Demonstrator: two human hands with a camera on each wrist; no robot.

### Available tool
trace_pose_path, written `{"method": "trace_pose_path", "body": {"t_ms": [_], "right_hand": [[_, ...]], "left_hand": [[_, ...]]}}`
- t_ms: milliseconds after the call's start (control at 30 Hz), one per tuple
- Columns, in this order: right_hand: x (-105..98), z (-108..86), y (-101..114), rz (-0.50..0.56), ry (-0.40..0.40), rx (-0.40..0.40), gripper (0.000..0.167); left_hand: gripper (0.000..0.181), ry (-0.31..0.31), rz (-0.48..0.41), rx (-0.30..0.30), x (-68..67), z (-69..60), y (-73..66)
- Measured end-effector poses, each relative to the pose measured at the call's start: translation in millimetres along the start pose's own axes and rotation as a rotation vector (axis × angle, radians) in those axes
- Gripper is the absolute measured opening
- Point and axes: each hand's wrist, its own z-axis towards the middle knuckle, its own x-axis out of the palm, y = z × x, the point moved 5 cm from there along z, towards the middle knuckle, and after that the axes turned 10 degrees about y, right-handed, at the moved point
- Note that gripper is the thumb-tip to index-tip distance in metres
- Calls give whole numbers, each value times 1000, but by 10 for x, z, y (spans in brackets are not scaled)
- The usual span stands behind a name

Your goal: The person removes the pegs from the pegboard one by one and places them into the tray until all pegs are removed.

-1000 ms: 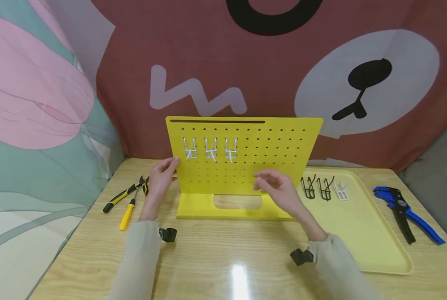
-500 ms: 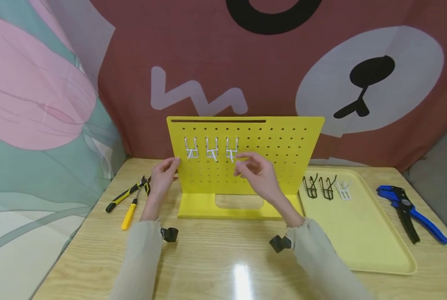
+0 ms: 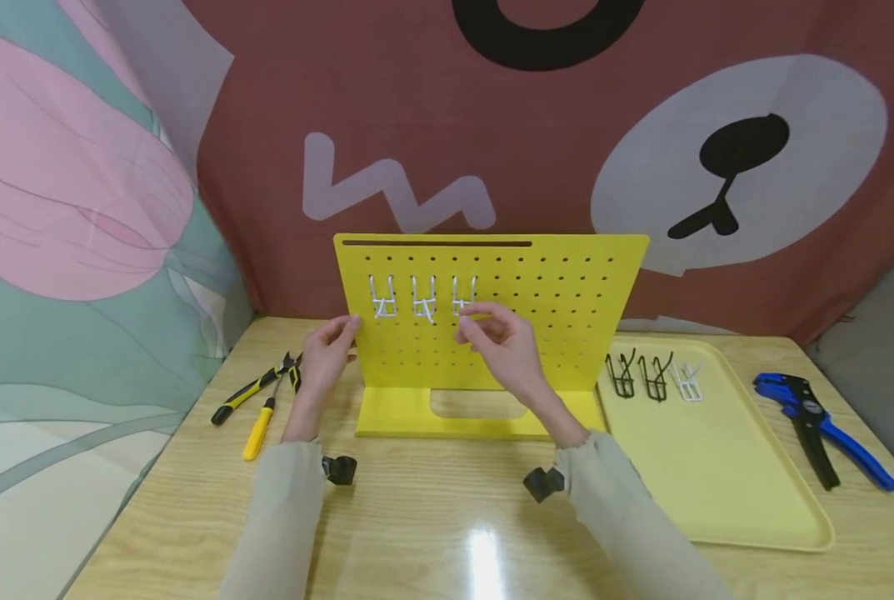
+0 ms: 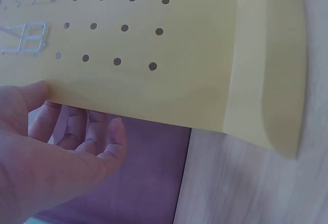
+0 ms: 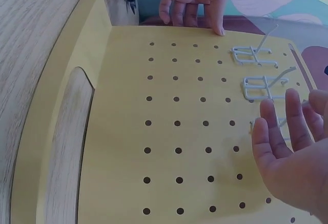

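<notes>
A yellow pegboard [image 3: 544,333] stands upright on its base, with three white wire hooks in a row at its upper left. My left hand [image 3: 327,358] grips the board's left edge; in the left wrist view this hand [image 4: 66,152] has its thumb on the front face and its fingers behind. At the rightmost of the three, a white hook [image 3: 463,287], my right hand [image 3: 510,354] pinches the projecting prong between thumb and index finger, covering its end. In the right wrist view the other fingers of the right hand [image 5: 297,157] are spread beside that hook.
Right of the board lies a yellow tray [image 3: 724,467] with two black hooks [image 3: 654,379] and a white hook [image 3: 688,385]. Blue-handled pliers [image 3: 814,425] lie beyond it. Yellow-black pliers [image 3: 247,396] and a yellow screwdriver [image 3: 257,433] lie at left.
My right hand has moved left and up across the board to the rightmost mounted white hook, and its fingertips have closed around the prong. The left hand has kept its hold.
</notes>
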Motion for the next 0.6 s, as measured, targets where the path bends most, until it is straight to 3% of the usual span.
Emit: {"method": "trace_pose_path", "body": {"t_ms": [600], "right_hand": [[21, 13, -50, -6, 45, 88, 25]], "left_hand": [[47, 1, -12, 3, 3, 14, 7]]}}
